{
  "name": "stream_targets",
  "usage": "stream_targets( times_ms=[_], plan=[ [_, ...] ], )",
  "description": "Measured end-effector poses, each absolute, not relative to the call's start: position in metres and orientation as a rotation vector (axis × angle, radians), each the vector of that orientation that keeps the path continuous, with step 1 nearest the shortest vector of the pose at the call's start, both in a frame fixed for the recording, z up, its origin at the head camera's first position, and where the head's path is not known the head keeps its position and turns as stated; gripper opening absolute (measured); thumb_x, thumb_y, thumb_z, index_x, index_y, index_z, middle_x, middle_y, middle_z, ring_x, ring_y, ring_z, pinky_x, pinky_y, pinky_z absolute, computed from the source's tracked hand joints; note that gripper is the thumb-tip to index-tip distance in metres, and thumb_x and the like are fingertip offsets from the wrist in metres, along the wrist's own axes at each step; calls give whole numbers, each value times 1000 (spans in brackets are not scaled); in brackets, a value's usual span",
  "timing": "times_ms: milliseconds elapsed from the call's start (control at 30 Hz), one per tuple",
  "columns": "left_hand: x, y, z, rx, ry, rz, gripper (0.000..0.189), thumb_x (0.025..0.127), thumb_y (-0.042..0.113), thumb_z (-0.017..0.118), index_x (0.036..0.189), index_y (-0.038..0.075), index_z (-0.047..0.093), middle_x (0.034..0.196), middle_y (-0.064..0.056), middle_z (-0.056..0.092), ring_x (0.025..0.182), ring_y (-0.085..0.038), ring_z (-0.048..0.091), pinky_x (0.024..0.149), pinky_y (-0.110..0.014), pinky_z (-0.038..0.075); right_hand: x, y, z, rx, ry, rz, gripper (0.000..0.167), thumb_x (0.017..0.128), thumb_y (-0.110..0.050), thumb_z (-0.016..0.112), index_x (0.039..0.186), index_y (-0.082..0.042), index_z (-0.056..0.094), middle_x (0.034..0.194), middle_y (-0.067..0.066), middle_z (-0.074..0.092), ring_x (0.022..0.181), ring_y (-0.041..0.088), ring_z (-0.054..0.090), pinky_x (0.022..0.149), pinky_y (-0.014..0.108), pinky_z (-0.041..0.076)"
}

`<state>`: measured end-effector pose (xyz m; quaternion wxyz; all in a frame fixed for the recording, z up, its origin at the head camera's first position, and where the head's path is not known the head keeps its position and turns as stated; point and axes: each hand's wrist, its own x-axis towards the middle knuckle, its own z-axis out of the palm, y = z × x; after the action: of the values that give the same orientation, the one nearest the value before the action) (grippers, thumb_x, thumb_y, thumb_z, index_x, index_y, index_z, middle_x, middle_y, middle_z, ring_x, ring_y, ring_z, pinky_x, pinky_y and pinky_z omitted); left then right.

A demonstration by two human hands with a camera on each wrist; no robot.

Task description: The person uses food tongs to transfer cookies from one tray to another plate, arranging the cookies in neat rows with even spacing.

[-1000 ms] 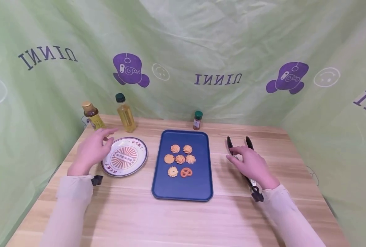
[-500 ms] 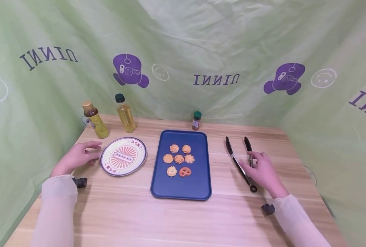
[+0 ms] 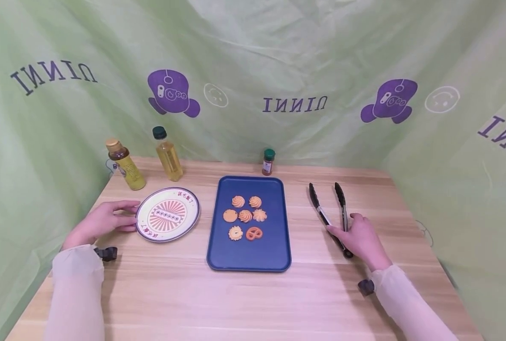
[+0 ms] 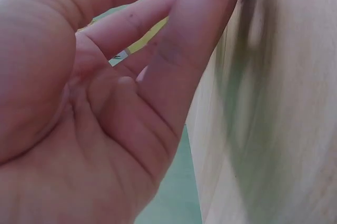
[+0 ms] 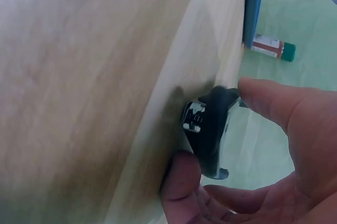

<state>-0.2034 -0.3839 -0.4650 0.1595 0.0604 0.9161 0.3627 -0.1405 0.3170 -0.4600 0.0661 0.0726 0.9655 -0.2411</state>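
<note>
My left hand [image 3: 103,220] reaches in at the left side of a white patterned plate [image 3: 161,233], its fingertips at the rim. In the left wrist view the fingers [image 4: 179,39] stretch forward, only slightly bent, and the plate does not show. On the right, my right hand [image 3: 364,239] holds black-and-metal kitchen tongs [image 3: 320,206] around the handle part, thumb on one side and curled fingers on the other. The tongs lie on the table with their arms spread, tips pointing away. Their near end [image 5: 210,129] shows between thumb and fingers in the right wrist view.
Between the hands lies a blue tray [image 3: 248,258] with several cookies [image 3: 245,216] and a pretzel [image 3: 254,233]. Behind the plate stand a yellow-labelled bottle [image 3: 129,170] and an oil bottle [image 3: 169,158]. A small green-capped jar [image 3: 267,163] stands behind the tray.
The left hand has come down from above the plate to its left rim. The right hand has moved back along the tongs and settled around their handle part. The view has shifted slightly.
</note>
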Motion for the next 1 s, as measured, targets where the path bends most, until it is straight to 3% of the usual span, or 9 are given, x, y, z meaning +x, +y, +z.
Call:
stream_targets(
  times_ms=[67,167,267,367,467,767,900,1000],
  plan=[
    [-203,-385,-466,189,2632,1017,71,105,26,81,162,-4,53,152,-28,67,108,12,65,88,-1,50,-144,316,-459,222,2916,-721,108,102,-60,75,155,26,39,147,52,54,135,63,59,116,74,55],
    [-202,-386,-468,196,2585,1085,71,106,23,80,163,-6,51,153,-30,66,107,9,69,90,-8,60,-147,314,-459,228,2925,-708,105,100,-61,78,150,25,44,138,49,61,121,57,66,109,71,59],
    [-201,-386,-469,190,2530,1151,72,106,19,79,165,-7,47,155,-33,63,105,5,74,91,-14,66,-148,312,-461,230,2937,-694,95,97,-62,80,135,21,54,118,40,68,99,45,68,90,60,65],
    [-200,-385,-468,195,2525,1143,74,106,21,79,166,-6,46,156,-32,62,107,6,72,91,-12,64,-149,309,-462,244,2939,-690,79,96,-60,83,116,12,58,97,25,65,82,33,64,69,43,59],
    [-201,-384,-467,202,2521,1147,75,105,21,80,166,-5,46,155,-32,63,107,7,71,91,-12,64,-149,308,-462,262,2931,-692,70,96,-57,83,106,7,56,86,16,60,74,29,60,58,35,50],
    [-198,-385,-468,198,2473,1221,74,105,15,79,167,-7,44,155,-35,61,106,4,73,92,-18,69,-146,308,-458,292,2935,-683,65,97,-53,83,107,7,59,85,15,61,76,30,59,59,35,49],
    [-197,-385,-467,187,2452,1236,75,105,15,78,167,-8,43,156,-35,60,106,3,74,93,-19,69,-142,311,-458,295,2958,-690,75,98,-52,81,124,15,60,103,27,66,89,39,64,75,50,61],
    [-198,-383,-465,180,2448,1248,72,105,14,79,166,-7,46,154,-34,62,106,3,74,93,-19,69,-139,313,-460,298,2986,-690,83,100,-50,79,137,21,55,119,36,63,102,47,66,91,64,62]
  ],
)
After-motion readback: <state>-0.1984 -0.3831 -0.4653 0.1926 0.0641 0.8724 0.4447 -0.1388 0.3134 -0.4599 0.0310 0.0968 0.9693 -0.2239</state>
